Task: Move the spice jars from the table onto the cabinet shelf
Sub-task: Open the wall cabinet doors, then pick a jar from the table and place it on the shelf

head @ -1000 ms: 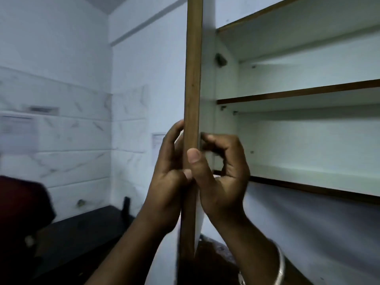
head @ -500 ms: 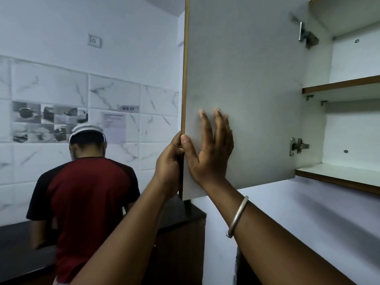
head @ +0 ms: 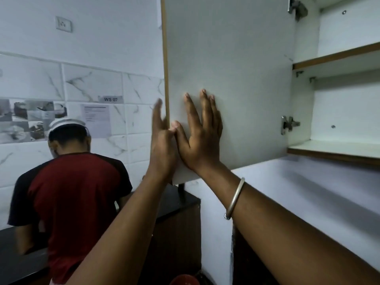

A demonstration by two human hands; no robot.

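Off to the right of the right grip, past a metal hinge, the lower cabinet shelf shows a white board with a brown front edge, about level with the heel of that grip. An upper shelf sits higher, above fingertip height. The right grip lies spread flat on the white inner face of the cabinet door, its fingers straight, pointing up and pinching nothing. A metal bangle circles the forearm below it. The left grip stands at the door's brown edge, on the panel's other side, fingers straight and somewhat blurred, its thumb touching the right thumb at that edge. Left of and below the left grip, a person in a red and dark shirt faces away at a dark counter. Below both grips, at the bottom border, a red rounded thing is cut off.
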